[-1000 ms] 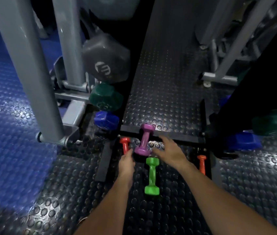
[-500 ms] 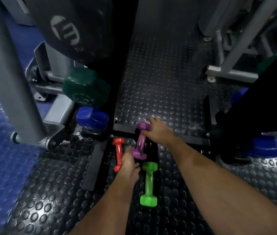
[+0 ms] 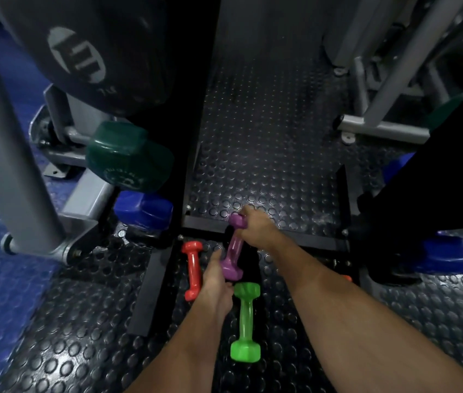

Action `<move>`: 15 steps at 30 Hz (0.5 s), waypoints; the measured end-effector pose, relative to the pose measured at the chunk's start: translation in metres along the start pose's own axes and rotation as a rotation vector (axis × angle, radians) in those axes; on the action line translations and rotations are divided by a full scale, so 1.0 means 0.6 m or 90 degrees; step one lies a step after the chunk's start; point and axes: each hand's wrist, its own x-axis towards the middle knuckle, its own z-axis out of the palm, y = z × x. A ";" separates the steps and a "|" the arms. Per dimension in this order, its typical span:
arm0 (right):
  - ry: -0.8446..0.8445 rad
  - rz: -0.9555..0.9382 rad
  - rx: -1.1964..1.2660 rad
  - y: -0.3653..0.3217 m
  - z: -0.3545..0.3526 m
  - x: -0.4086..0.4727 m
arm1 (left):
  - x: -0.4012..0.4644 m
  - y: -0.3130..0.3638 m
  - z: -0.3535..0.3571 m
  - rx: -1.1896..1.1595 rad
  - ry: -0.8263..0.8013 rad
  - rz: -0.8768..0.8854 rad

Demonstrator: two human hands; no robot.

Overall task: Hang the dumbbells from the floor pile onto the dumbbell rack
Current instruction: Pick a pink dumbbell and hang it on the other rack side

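Observation:
A purple dumbbell (image 3: 234,251) lies on the studded black floor at the foot of the rack. My right hand (image 3: 258,226) grips its far head and upper handle. My left hand (image 3: 216,276) touches its near end, between it and a red dumbbell (image 3: 193,269) lying to the left. A green dumbbell (image 3: 246,321) lies just below the purple one. An orange dumbbell (image 3: 347,278) barely shows behind my right forearm. The rack's black base bar (image 3: 204,222) runs across behind the pile.
On the rack's left side hang a large black dumbbell (image 3: 88,52), a dark green one (image 3: 128,157) and a blue one (image 3: 145,211). Another blue dumbbell (image 3: 446,255) sits low at the right. A grey machine post (image 3: 6,137) stands at the left, grey frames (image 3: 383,129) at the upper right.
My right hand went from hovering beside the purple dumbbell to gripping its far head. My left hand slid up to its near end. The view moved closer to the rack.

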 end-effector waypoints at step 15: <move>0.006 -0.032 0.075 -0.072 -0.143 -0.149 | -0.161 0.036 -0.005 0.017 0.010 0.082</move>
